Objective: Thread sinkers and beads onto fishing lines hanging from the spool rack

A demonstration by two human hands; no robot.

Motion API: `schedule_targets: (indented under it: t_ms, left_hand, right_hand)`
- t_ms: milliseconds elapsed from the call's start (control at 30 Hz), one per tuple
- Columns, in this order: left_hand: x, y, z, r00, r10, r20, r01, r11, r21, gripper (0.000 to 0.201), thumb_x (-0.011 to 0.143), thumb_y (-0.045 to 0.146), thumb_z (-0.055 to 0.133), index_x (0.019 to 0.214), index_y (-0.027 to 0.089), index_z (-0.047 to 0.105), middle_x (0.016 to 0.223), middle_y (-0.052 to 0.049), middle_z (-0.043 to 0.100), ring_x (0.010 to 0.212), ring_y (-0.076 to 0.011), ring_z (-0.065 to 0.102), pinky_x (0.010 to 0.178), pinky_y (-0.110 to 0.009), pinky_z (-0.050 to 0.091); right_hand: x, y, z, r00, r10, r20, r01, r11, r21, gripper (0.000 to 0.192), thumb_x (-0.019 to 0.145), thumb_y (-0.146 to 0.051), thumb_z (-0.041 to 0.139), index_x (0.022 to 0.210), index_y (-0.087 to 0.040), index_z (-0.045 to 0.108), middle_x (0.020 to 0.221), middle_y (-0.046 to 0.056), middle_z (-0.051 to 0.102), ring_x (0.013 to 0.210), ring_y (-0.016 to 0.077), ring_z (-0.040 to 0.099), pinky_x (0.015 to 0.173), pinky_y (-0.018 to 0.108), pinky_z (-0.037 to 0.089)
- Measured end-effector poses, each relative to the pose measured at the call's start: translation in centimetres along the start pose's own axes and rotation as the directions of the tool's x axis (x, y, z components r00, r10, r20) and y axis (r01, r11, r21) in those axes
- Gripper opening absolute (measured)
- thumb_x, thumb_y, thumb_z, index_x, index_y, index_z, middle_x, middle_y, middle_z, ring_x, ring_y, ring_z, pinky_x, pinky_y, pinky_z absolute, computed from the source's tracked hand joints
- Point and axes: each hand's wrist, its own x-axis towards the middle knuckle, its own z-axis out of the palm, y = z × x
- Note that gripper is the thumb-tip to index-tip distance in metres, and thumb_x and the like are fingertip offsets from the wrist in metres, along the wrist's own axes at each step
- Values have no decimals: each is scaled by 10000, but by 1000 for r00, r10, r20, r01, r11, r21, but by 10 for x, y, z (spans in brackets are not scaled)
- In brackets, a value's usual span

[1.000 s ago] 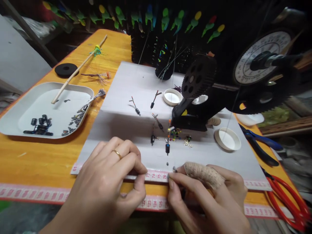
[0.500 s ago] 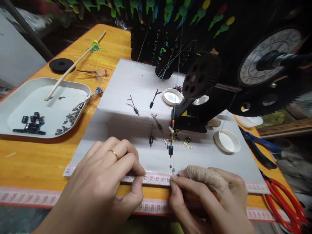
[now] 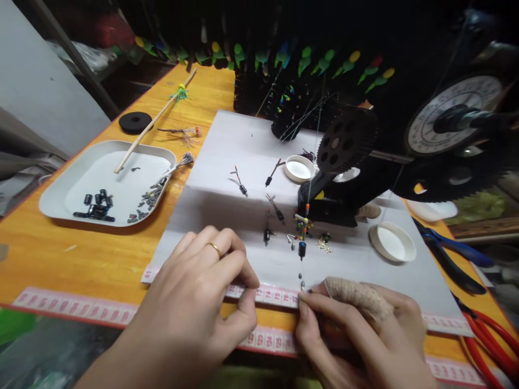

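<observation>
My right hand (image 3: 360, 329), a tan cover on one finger, pinches the lower end of a fishing line just below small grey beads (image 3: 301, 280). Above them on this line hang a black cylinder weight (image 3: 302, 249) and an orange-tipped stem (image 3: 307, 209). My left hand (image 3: 203, 292), with a ring on one finger, has thumb and forefinger pressed together over the measuring tape (image 3: 279, 296) at the white board's front edge. Whatever lies between its fingertips is too small to see. Several similar black-weighted pieces (image 3: 243, 189) lie on the white board (image 3: 206, 216).
Left stands a white tray (image 3: 60, 186) of black cylinders and grey pieces, a wooden stick (image 3: 156, 119) across its rim. A black geared machine (image 3: 348, 140) looms over the board. Round white dishes (image 3: 392, 242), blue-handled pliers (image 3: 458, 248) and red-handled scissors (image 3: 490, 329) are right.
The camera view has shifted, so the whole scene sits farther right in the picture. Both hands keep nearly the same pose beside the tape, the right still pinching the line.
</observation>
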Motion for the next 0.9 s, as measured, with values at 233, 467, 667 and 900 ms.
schedule_targets:
  t_ms: [233,467,667,900]
  left_hand:
    - [0,3,-3,999,-36,41,36,999,-15,130,812,81,569,744,191,578,832,-8,576,807,-214,519,696,-379,361]
    - [-23,5,-2,994,52,-99,-74,970,-230,196,886,62,554,950,240,607,950,-4,599,932,-173,570,793,-304,436]
    - [-42,20,8,993,-115,7,90,737,-670,299,1015,324,452,1217,391,661,1056,-9,685,975,-182,634,838,-257,491]
    - [-24,55,16,905,-347,245,245,-44,-969,241,860,453,705,740,246,736,553,46,520,507,-71,362,541,-157,358]
  right_hand:
    - [2,-3,3,999,8,-41,-6,999,51,114,856,-124,704,925,-213,689,889,63,678,847,251,540,786,415,372]
    - [2,-17,-11,995,66,-73,-44,963,265,229,839,-33,657,983,-210,668,962,51,632,866,179,578,729,291,472]
    - [7,-35,-23,956,200,213,-291,586,756,192,866,-86,628,908,-273,636,801,-15,643,713,127,649,489,170,441]
    - [-1,-52,-19,828,369,423,-506,166,846,132,881,-298,637,778,-214,636,729,10,609,635,135,520,597,253,418]
